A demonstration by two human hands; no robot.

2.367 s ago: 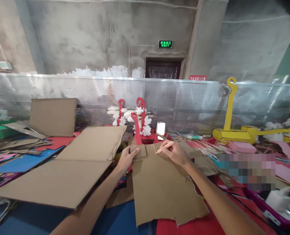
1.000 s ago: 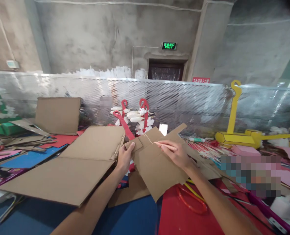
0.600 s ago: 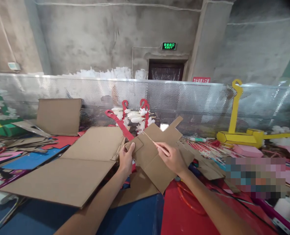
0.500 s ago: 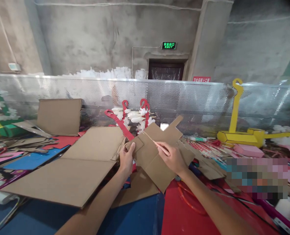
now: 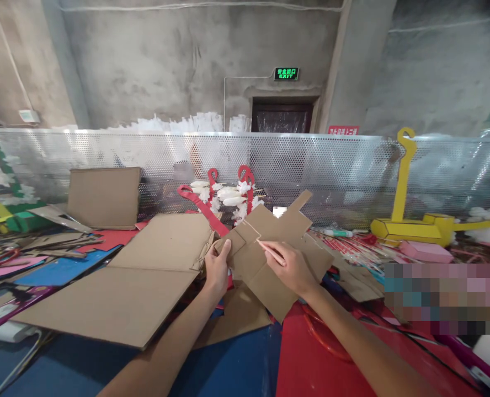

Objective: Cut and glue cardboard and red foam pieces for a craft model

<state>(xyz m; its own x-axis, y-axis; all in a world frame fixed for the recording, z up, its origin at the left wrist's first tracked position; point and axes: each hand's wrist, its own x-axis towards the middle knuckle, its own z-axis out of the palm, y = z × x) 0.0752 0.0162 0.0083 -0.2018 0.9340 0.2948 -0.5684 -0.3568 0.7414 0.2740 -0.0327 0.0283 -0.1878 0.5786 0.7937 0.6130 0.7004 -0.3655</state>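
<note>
In the head view, my left hand [image 5: 218,266] grips the left corner of a brown cardboard sheet [image 5: 265,271], thumb on top. This sheet has a narrow strip sticking out at its upper right and fold lines across it. My right hand [image 5: 286,264] is closed around a slim, pale pink, pen-like tool [image 5: 272,253]; its exact kind is unclear. The tool's tip touches the sheet near a thin pale line [image 5: 251,227]. A larger folded cardboard piece [image 5: 116,298] lies to the left, close to my left hand.
Behind the sheet stand red curved shapes [image 5: 203,207] with white tufts. A yellow hooked model [image 5: 413,229] stands at right, beside a pink block [image 5: 426,251]. Cardboard scraps and scissors [image 5: 0,259] lie at left. A perforated metal panel [image 5: 311,165] runs along the back.
My right hand has shifted the tool's tip slightly left across the cardboard, nearer the pale line. My left hand keeps its hold. The whole view has drifted a little.
</note>
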